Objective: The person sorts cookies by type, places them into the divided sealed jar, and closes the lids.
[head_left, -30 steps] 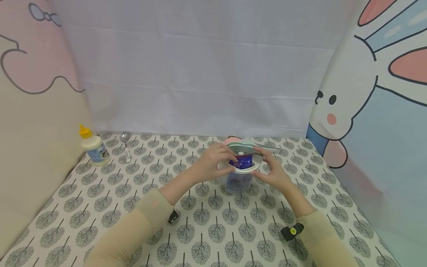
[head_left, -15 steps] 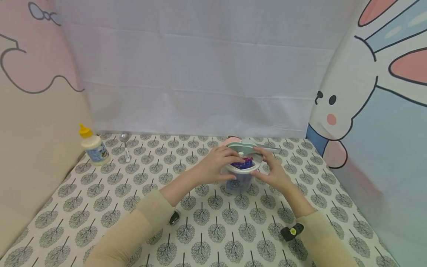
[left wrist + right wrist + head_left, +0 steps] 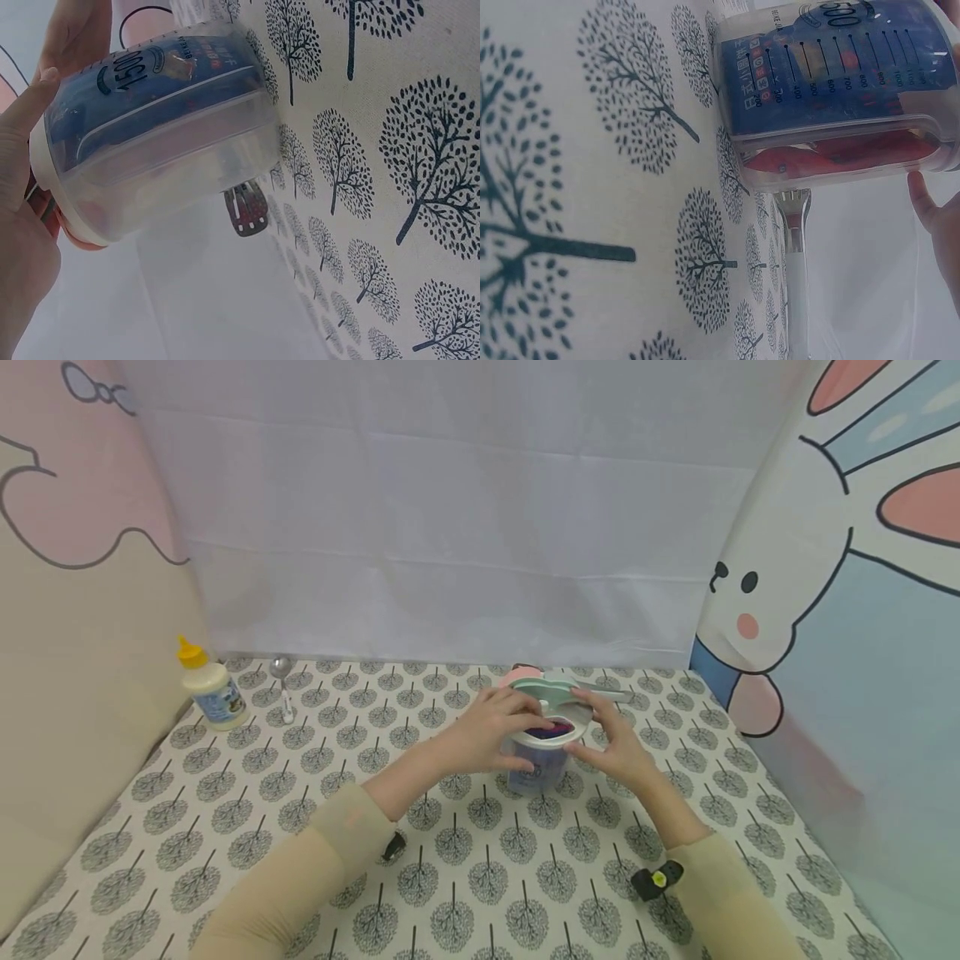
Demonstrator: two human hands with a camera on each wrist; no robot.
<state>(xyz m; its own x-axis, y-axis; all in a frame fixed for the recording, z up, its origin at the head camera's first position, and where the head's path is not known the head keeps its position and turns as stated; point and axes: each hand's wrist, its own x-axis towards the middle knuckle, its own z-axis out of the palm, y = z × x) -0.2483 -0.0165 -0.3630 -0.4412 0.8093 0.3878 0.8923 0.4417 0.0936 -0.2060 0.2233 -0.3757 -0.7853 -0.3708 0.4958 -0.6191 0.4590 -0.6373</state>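
Observation:
A clear plastic storage jar (image 3: 542,777) with a white rim and a raised green flip lid (image 3: 553,691) stands upright on the cloth. Printed on its side are "1500" and a measuring scale. Inside lies a blue and red packet (image 3: 810,90), its top edge showing in the opening. My left hand (image 3: 491,727) reaches over the opening, fingers extended onto the packet, with the thumb apart along the jar's outside. With thumb on the rim and fingers at the lid, my right hand (image 3: 618,743) grips the jar from the right. The left fingertips are partly hidden by the rim.
Behind the jar lies a slotted metal utensil (image 3: 247,208) with a pale handle (image 3: 798,292). At the far left stand a bottle (image 3: 217,696) with a yellow nozzle cap and, lying near it, a spoon (image 3: 283,685). Cloth walls enclose the back and sides.
The packet has gone down into the jar, from standing well above the rim to mostly below it. My left fingers followed it down and right; the right hand stayed put.

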